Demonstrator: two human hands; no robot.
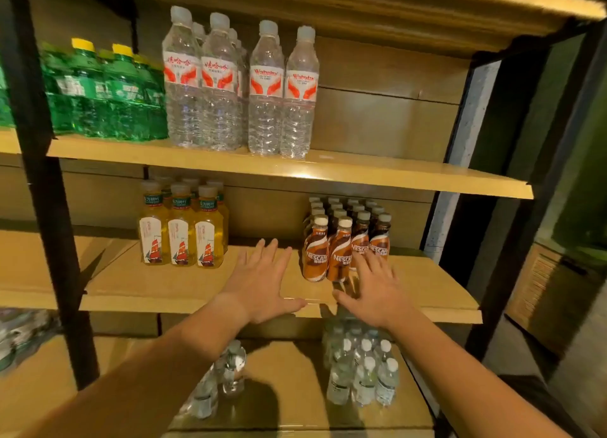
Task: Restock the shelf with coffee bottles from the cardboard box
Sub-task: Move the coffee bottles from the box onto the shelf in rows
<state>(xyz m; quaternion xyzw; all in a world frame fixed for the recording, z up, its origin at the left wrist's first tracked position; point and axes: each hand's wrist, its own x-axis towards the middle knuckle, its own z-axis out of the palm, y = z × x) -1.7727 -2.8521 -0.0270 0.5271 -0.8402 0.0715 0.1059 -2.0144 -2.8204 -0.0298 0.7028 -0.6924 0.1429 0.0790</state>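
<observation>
Several brown Nescafe coffee bottles point(341, 240) with white caps stand in rows on the right part of the middle shelf point(184, 283). My left hand point(262, 283) lies flat and open over the shelf's front edge, just left of the bottles, holding nothing. My right hand point(374, 290) is spread open in front of the front row, its fingertips close to the lower part of the two right-hand front bottles; whether they touch I cannot tell. No cardboard box is in view.
Yellow tea bottles point(182, 230) stand left on the same shelf. Water bottles point(236, 86) and green bottles point(105, 92) fill the upper shelf. Small water bottles point(361, 368) stand on the lower shelf. Black uprights point(49, 207) frame the rack.
</observation>
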